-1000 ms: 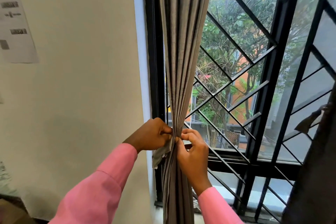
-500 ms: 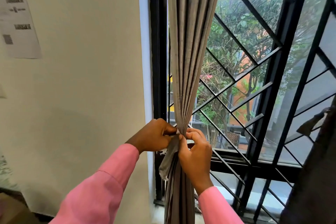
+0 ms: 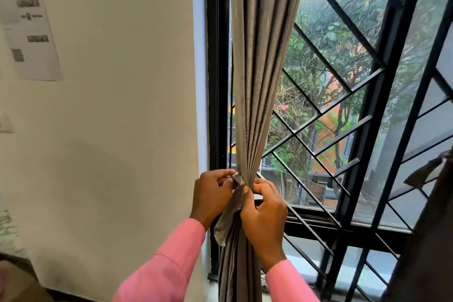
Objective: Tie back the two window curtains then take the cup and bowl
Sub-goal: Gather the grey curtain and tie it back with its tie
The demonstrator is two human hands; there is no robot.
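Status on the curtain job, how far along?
Done: the right curtain at the frame edge looks already tied. In hand: left hand and right hand are working the tie strip around the bunched left curtain. Left: finish that knot; cup and bowl, neither in view.

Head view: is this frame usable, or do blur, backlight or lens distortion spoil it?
Head view: usable. Both hands, left hand and right hand, and the grey curtain are fairly sharp; the paper sheet and the edges are smeared, its print unreadable. Daylight through the window grille backlights the scene without blowing out; the right-edge curtain is nearly silhouetted. Wide-angle bending tilts the frame bars.
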